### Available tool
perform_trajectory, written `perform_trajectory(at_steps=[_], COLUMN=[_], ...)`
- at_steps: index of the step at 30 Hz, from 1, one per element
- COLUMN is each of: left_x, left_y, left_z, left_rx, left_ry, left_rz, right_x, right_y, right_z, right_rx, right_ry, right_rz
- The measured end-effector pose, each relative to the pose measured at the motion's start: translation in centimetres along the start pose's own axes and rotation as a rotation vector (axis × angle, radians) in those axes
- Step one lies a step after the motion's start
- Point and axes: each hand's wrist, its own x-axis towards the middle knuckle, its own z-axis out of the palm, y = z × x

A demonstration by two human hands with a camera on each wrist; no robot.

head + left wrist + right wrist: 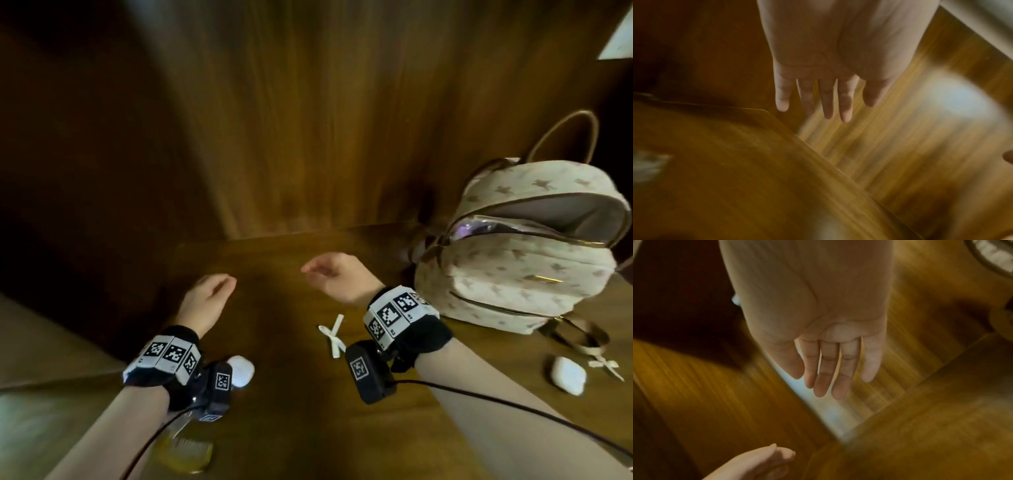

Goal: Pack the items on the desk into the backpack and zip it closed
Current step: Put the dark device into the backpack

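A cream backpack with a star print stands at the right of the wooden desk, its main zipper open. My left hand and right hand hover empty above the desk's middle, fingers relaxed and straight. A white bow ribbon lies just left of my right wrist. One white earbud case sits beside my left wrist, another white case lies in front of the backpack. A yellow comb lies under my left forearm.
A wood-panelled wall rises right behind the desk. The backpack's strap and a second small bow lie at the right. A cable runs from the right wrist camera. The desk's left edge drops off near my left hand.
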Motion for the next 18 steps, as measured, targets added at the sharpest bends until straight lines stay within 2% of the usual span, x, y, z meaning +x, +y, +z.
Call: perform_trajectory(at_steps=[3, 8, 12, 14, 16, 18], left_x=[-1.2, -2.8, -3.8, -4.2, -4.5, -4.8], left_y=[-4.4, -10.5, -13.8, -15.0, -15.7, -15.8], left_z=[-1.4, -2.7, -2.9, -2.7, -2.4, -2.2], left_rx=[0.015, 0.183, 0.15, 0.169, 0.271, 0.272], left_ry=[-0.028, -0.033, -0.193, -0.266, -0.241, -0.195], left_rz=[-0.121, -0.223, -0.269, -0.257, -0.198, -0.157], right_x=[1.2, 2.7, 3.2, 3.4, 3.4, 3.4], right_y=[-0.4, -1.1, -1.9, -2.3, -2.7, -3.0], right_z=[3.5, 8.7, 12.5, 14.1, 15.4, 16.4], right_rx=[-0.029, -0.077, -0.129, -0.147, -0.159, -0.16], right_ry=[-0.112, -0.243, -0.289, -0.294, -0.309, -0.326], right_rz=[0.048, 0.113, 0.084, 0.061, 0.046, 0.045])
